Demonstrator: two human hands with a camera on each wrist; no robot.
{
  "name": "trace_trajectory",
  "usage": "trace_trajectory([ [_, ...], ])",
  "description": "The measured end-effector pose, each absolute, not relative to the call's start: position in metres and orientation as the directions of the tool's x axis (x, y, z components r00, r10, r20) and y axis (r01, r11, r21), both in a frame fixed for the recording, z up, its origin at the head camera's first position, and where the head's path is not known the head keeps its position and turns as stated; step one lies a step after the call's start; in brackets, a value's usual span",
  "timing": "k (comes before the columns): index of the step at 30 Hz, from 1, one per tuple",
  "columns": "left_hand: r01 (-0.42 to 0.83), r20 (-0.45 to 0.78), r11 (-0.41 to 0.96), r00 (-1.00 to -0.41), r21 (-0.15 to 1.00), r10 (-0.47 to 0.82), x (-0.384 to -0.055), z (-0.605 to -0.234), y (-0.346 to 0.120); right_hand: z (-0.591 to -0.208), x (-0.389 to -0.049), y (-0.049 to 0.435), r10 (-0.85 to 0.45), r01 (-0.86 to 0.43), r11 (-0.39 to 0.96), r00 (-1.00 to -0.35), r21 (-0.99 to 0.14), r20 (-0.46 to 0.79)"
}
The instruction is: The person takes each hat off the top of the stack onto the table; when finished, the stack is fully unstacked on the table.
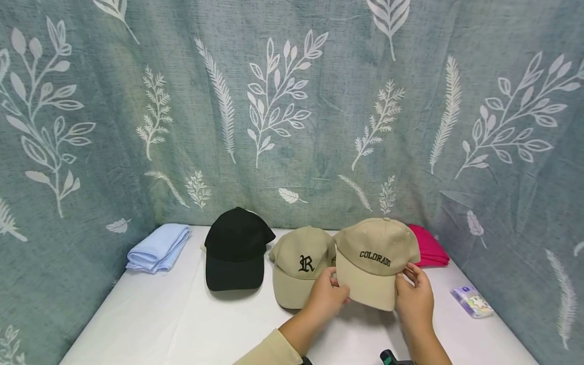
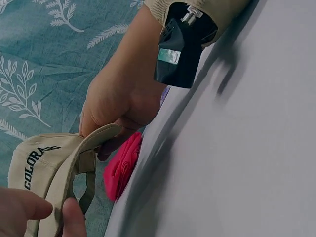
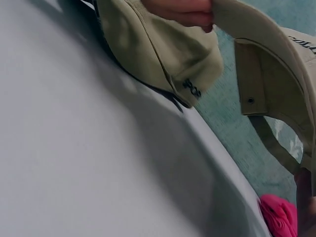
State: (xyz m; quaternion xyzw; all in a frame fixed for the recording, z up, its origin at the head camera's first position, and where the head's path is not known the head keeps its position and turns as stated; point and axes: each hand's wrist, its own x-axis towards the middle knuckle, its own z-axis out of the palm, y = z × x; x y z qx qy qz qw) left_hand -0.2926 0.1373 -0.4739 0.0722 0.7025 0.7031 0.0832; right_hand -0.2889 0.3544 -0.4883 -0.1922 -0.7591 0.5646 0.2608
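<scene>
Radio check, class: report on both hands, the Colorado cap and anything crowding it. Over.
Left hand, right hand: gripping opposite sides of the brim. Colorado cap: held clear of the table. R cap: close beside left hand, possibly in the way.

A flat white tabletop (image 1: 182, 324) bears a folded light-blue cloth (image 1: 159, 246), a black fabric cap (image 1: 237, 251), a khaki R-lettered fabric cap (image 1: 294, 253), a folded crimson cloth (image 1: 431, 248), a rectangular purple-and-white packet (image 1: 473, 301)

The Colorado cap (image 1: 368, 276) was matt woven cloth, its lettering (image 1: 375, 258) apparently stitched; the R cap (image 1: 298, 263) and black cap (image 1: 236, 251) looked matt cloth too. Soft fabric made up the blue cloth (image 1: 158, 248) and pink cloth (image 1: 430, 248). The pack (image 1: 473, 301) looked like glossy plastic film. The curtain (image 1: 319, 192) was textured weave, the table (image 1: 182, 314) smooth and matt. The wrist camera (image 2: 177, 61) was dark plastic, its screw (image 2: 193, 14) shiny metal.
</scene>
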Motion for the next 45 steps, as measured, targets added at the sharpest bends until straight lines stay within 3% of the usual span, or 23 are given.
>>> trace_trajectory([
  [5, -0.089, -0.082, -0.016, -0.966, 0.996, 0.244, -0.287, -0.479, 0.15, -0.49, -0.287, 0.366, 0.608, 0.009, 0.278, -0.775, -0.96, 0.169],
  [23, -0.117, -0.124, 0.043, -0.958, 0.992, 0.26, -0.272, -0.492, 0.155, -0.501, -0.29, 0.375, 0.581, 0.049, 0.281, -0.804, -0.958, 0.129],
  [35, -0.074, -0.09, 0.075, -0.964, 0.994, 0.248, -0.275, -0.497, 0.153, -0.502, -0.299, 0.372, 0.457, 0.083, 0.349, -0.885, -0.933, 0.092],
  [45, -0.021, -0.063, 0.184, -0.972, 0.983, 0.226, -0.269, -0.501, 0.157, -0.504, -0.294, 0.369, 0.463, 0.148, 0.403, -0.884, -0.903, 0.062],
])
